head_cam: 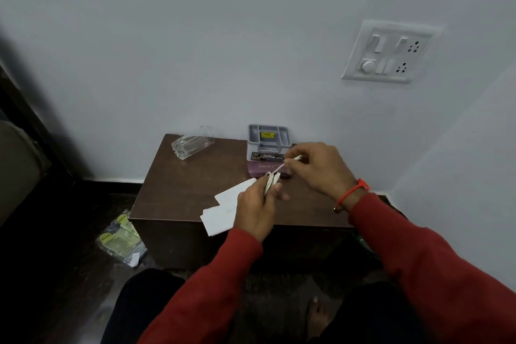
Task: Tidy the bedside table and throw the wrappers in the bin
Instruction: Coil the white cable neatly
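Above the brown bedside table (178,198), your left hand (255,211) grips one coiled white cable (270,182), while your right hand (317,167) pinches its free end. Two white papers (223,208) overlap at the table's front edge. Behind sit one clear plastic wrapper (192,144) and one grey organiser (267,139) on a purple box (258,169). One yellow-printed packet (121,239) lies on the floor, left.

Red long sleeves (435,268), red thread wristband (352,192), dark trousers (139,301)
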The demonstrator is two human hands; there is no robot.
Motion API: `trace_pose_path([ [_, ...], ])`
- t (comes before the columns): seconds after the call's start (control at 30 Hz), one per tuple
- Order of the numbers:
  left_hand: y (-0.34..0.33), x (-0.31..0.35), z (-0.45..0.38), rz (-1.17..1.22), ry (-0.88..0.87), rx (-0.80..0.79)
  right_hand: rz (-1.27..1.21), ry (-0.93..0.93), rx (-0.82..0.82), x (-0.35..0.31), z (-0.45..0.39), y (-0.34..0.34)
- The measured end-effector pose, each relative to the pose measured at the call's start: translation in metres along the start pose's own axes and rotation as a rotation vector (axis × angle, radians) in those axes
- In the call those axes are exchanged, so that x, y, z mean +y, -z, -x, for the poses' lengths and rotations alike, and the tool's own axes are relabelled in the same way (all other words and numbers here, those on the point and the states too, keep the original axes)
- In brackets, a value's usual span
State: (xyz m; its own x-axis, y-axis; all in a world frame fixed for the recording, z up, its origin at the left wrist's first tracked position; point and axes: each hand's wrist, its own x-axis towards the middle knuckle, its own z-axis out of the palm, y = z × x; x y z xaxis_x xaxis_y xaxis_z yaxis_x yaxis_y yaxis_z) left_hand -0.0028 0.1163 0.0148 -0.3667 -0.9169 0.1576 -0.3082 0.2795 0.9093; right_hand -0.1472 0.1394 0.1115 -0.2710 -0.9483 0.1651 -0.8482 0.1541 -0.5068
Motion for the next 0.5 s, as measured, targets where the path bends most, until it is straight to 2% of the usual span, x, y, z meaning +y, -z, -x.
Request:
trace_pose_path([
  [0.07,-0.004,0.005,0.002,0.142,0.101,-0.018,-0.036,0.074,0.036,-0.009,0.007,-0.01],
  [0.17,-0.001,0.018,0.001,0.677,0.389,-0.103,0.067,0.221,0.004,-0.011,0.022,-0.029],
  [0.23,0.002,0.022,-0.003,0.96,0.476,-0.164,0.161,0.298,-0.035,-0.011,0.033,-0.04],
  [0.3,0.004,0.019,-0.004,1.066,0.499,-0.167,0.181,0.324,-0.081,-0.013,0.043,-0.047],
  [0.4,0.006,0.013,-0.002,1.208,0.559,-0.198,0.134,0.265,-0.172,-0.015,0.053,-0.056],
  [0.5,0.007,0.005,-0.003,1.278,0.54,-0.186,-0.169,0.26,-0.159,-0.014,0.054,-0.054],
])
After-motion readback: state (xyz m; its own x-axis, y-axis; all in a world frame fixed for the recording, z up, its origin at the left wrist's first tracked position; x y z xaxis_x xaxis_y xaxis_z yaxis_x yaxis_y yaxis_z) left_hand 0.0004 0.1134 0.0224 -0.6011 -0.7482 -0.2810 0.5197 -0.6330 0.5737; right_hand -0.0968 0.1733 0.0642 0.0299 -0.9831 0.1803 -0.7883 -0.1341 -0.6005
